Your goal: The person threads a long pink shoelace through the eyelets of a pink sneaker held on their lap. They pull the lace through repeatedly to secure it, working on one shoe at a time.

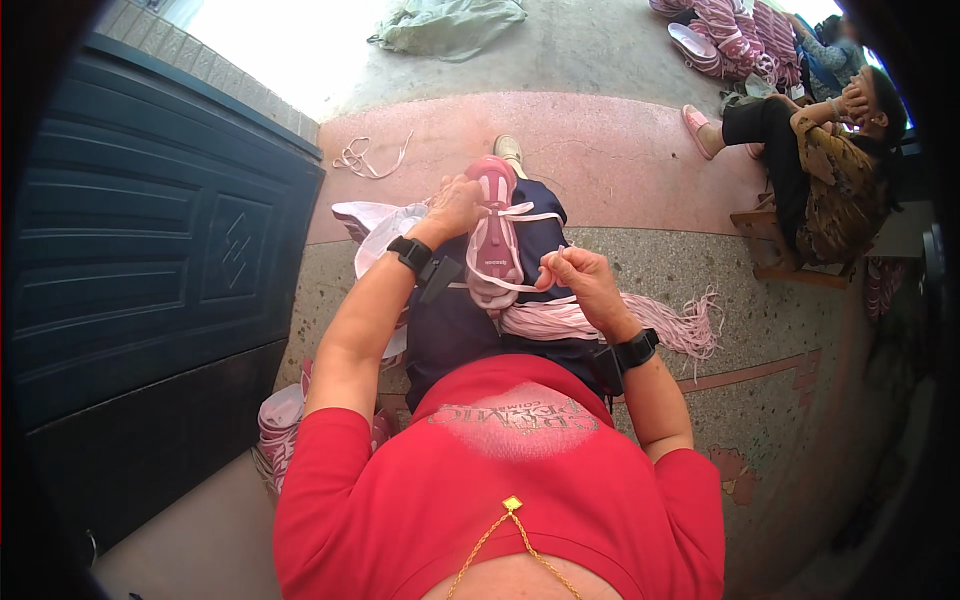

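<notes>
Nearest the red shirt (400, 490), a lace bundle (550, 322) is lying just below the right hand (580, 275), which is pinching a pale lace (508, 285) that loose strands could be snagging. Farther out, between the hands, the pink shoe (495, 255) is resting on the legs (440, 335), risking slipping if the left hand (457, 205) at its edge, whose grip I'm not making out, is holding loosely.

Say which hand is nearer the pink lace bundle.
Right: the right hand is close by the pink lace bundle; the left hand is farther off, at the left side of the pink shoe.
</notes>
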{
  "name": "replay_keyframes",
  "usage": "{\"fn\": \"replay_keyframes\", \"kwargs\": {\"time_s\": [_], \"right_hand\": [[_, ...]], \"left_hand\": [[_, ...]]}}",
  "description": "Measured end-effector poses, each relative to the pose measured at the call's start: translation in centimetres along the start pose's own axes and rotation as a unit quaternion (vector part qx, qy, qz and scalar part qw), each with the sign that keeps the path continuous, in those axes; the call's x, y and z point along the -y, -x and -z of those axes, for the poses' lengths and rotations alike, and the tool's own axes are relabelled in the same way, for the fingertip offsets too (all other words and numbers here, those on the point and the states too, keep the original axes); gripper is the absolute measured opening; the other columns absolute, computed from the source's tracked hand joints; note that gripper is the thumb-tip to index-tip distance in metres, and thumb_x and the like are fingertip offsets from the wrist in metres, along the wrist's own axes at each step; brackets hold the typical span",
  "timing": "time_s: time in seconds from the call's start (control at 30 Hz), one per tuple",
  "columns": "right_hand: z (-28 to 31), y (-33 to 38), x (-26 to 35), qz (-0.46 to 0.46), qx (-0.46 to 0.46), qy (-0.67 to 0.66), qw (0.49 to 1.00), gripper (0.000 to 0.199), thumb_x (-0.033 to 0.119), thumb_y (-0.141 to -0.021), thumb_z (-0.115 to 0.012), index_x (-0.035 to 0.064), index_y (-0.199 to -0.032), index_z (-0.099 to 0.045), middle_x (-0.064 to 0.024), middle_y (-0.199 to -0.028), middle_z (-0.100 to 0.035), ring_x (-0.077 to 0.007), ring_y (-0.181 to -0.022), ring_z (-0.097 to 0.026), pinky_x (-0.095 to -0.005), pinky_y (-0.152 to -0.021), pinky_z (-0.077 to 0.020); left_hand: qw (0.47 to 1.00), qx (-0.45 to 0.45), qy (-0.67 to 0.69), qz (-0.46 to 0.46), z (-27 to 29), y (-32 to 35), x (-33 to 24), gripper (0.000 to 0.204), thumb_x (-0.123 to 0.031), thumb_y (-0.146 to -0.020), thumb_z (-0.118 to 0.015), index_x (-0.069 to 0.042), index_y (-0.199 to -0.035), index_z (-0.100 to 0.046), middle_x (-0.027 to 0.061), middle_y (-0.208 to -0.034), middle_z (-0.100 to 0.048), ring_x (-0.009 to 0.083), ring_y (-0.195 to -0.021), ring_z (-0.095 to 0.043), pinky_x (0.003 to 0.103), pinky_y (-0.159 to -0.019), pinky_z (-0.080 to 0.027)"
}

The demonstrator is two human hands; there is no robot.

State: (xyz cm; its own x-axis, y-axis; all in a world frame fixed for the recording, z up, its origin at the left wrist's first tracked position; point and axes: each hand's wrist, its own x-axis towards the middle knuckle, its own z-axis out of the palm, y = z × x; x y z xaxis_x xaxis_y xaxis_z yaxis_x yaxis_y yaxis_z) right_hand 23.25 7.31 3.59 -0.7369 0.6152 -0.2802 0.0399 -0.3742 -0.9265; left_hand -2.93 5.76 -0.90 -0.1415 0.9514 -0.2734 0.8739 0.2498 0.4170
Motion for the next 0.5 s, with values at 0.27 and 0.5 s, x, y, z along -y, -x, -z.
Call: {"fn": "replay_keyframes", "kwargs": {"time_s": [0.27,0.5], "right_hand": [[1.6,0.4,-0.9,-0.058,-0.003,0.010,0.998,0.023,0.019,-0.095,-0.055,-0.0015,-0.091,-0.063,-0.0057,-0.073,-0.065,-0.0121,-0.070,-0.062,-0.0278,-0.080,-0.0473],[9.5,4.8,14.9,0.333,-0.119,-0.152,0.923,0.018,0.016,-0.098,-0.046,0.0037,-0.088,-0.055,0.0024,-0.057,-0.042,-0.0098,-0.050,-0.041,-0.0379,-0.096,-0.0428]], "left_hand": [[0.989,0.040,-0.085,-0.115,-0.6,-1.3,1.0,0.027,-0.019,-0.079,-0.066,-0.001,-0.098,-0.057,0.0160,-0.093,-0.061,0.0311,-0.092,-0.057,0.039,-0.078,-0.046],[0.894,0.127,0.430,0.016,3.8,0.0,5.1,0.025,-0.014,-0.084,-0.060,-0.007,-0.107,-0.055,0.0003,-0.083,-0.057,0.0076,-0.079,-0.052,0.023,-0.070,-0.043]]}}
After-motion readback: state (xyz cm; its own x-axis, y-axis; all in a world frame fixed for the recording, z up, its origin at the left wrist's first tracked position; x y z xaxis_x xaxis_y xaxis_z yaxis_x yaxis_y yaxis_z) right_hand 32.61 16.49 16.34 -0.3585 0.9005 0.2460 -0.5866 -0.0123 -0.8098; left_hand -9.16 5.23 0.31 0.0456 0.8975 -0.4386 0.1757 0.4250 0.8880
